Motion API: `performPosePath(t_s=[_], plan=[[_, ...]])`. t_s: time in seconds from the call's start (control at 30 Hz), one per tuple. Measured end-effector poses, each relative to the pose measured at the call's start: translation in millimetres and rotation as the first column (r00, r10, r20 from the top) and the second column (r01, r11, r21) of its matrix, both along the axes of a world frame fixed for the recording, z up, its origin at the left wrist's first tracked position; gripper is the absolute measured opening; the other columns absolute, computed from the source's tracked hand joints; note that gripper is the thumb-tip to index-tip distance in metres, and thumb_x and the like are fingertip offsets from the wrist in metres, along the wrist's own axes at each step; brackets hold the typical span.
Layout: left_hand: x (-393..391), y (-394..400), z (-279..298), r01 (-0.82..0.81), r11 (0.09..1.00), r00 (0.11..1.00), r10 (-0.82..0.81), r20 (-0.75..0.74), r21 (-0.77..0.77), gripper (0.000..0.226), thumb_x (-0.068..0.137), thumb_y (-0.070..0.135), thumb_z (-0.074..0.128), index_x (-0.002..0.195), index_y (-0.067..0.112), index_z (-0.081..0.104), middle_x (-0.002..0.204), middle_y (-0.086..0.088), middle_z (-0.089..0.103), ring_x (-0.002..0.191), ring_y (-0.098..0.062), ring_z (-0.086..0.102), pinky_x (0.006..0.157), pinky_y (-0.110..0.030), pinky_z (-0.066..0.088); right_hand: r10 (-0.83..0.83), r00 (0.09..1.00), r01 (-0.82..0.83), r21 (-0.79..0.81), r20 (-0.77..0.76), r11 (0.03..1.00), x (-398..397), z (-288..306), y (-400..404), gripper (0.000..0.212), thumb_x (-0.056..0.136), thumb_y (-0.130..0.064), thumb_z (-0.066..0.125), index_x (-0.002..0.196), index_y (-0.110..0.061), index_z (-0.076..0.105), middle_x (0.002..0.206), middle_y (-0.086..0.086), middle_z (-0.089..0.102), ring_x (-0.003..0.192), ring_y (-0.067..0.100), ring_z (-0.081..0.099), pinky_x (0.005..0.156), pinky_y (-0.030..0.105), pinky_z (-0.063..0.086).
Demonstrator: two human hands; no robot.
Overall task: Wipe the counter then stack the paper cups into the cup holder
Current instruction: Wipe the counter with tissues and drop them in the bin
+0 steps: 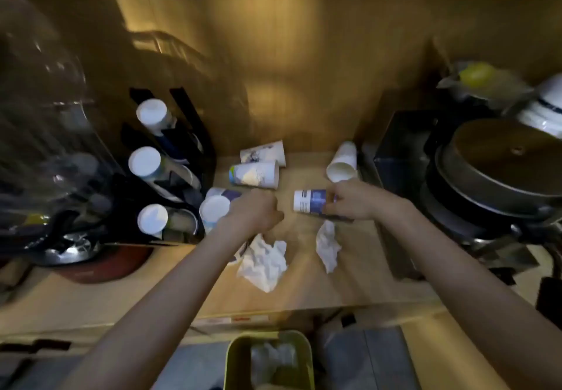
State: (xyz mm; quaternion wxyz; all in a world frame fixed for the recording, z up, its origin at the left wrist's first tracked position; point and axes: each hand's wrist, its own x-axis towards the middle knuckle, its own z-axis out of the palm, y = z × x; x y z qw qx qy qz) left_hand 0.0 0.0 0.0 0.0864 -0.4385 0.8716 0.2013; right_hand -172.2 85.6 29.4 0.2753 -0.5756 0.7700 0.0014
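Note:
My left hand (257, 211) grips a paper cup (216, 208) lying on its side beside the black cup holder (182, 182), white base toward me. My right hand (349, 202) holds a blue-printed paper cup (308, 202) sideways just above the wooden counter (359, 268). Two more cups (258, 173) (264, 152) lie on their sides at the back, and a white cup (343, 164) lies at the back right. The holder's slots hold cup stacks (146, 161) with white bases showing. Two crumpled tissues (264, 260) (327, 245) lie on the counter near my wrists.
Clear glassware (45, 122) stands at the left. A black box (404, 152) and stacked pans (498, 170) crowd the right, with white bowls (544, 109) behind. A yellow-green bin (270, 359) with tissue in it sits below the counter's front edge. A wooden wall closes the back.

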Motion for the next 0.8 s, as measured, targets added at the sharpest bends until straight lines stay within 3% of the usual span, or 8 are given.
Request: performPosePath(t_s=[0.17, 0.27, 0.47, 0.67, 0.73, 0.8], plan=[[6.2, 26.5, -58.6, -0.057, 0.993, 0.998, 0.056, 0.013, 0.104, 0.035, 0.090, 0.029, 0.046, 0.121, 0.014, 0.047, 0.125, -0.012, 0.057, 0.110, -0.032, 0.055, 0.080, -0.036, 0.045, -0.092, 0.977, 0.094, 0.003, 0.191, 0.996, 8.5, -67.2, 18.7, 0.025, 0.087, -0.023, 0.055, 0.100, -0.003, 0.061, 0.105, 0.016, 0.066, 0.097, 0.028, 0.061, 0.083, 0.038, 0.048], [13.6, 40.2, -94.9, -0.116, 0.989, 0.992, 0.120, -0.030, 0.095, 0.044, 0.089, 0.027, 0.049, 0.130, 0.019, 0.039, 0.131, -0.016, 0.049, 0.117, -0.033, 0.050, 0.083, -0.041, 0.045, -0.139, 0.977, 0.146, -0.031, 0.161, 0.989, 9.9, -107.5, 28.4, 0.035, 0.087, -0.025, 0.054, 0.117, -0.007, 0.051, 0.121, 0.017, 0.058, 0.109, 0.031, 0.056, 0.091, 0.042, 0.048], [30.0, 63.5, -142.8, -0.210, 0.978, 0.975, 0.209, 0.082, 0.010, 0.049, 0.090, 0.022, 0.049, 0.135, 0.020, 0.029, 0.138, -0.018, 0.036, 0.118, -0.039, 0.046, 0.090, -0.047, 0.044, -0.183, 0.972, 0.205, -0.155, 0.145, 0.966, 16.1, -170.1, 45.5, 0.059, 0.088, -0.017, 0.050, 0.141, -0.013, 0.025, 0.143, 0.017, 0.038, 0.124, 0.032, 0.042, 0.101, 0.044, 0.041], [37.1, 73.0, -169.3, -0.089, 0.996, 0.994, 0.088, 0.071, 0.010, 0.047, 0.092, 0.025, 0.046, 0.137, 0.024, 0.034, 0.153, -0.014, 0.021, 0.133, -0.039, 0.030, 0.099, -0.051, 0.039, -0.121, 0.989, 0.135, -0.174, 0.090, 0.975, 26.6, -206.2, 43.7, 0.053, 0.084, -0.005, 0.048, 0.136, -0.003, 0.036, 0.134, 0.025, 0.044, 0.123, 0.040, 0.039, 0.106, 0.044, 0.033], [37.8, 72.2, -171.7, -0.062, 0.998, 0.995, 0.063, 0.082, -0.018, 0.041, 0.090, 0.020, 0.052, 0.130, 0.016, 0.046, 0.149, -0.017, 0.033, 0.131, -0.043, 0.035, 0.094, -0.055, 0.042, -0.130, 0.988, 0.146, -0.206, 0.089, 0.968, 25.7, -214.3, 43.5, 0.049, 0.082, -0.002, 0.048, 0.130, 0.001, 0.043, 0.130, 0.028, 0.046, 0.120, 0.043, 0.040, 0.105, 0.046, 0.033], [37.6, 70.9, -173.7, -0.064, 0.997, 0.997, 0.066, 0.046, -0.040, 0.030, 0.077, 0.011, 0.067, 0.106, 0.006, 0.062, 0.126, -0.024, 0.058, 0.108, -0.049, 0.055, 0.074, -0.058, 0.051, -0.144, 0.984, 0.166, -0.239, 0.107, 0.957, 22.2, -220.0, 43.6, 0.045, 0.081, 0.003, 0.046, 0.125, 0.002, 0.049, 0.126, 0.029, 0.050, 0.117, 0.044, 0.043, 0.103, 0.044, 0.034]])
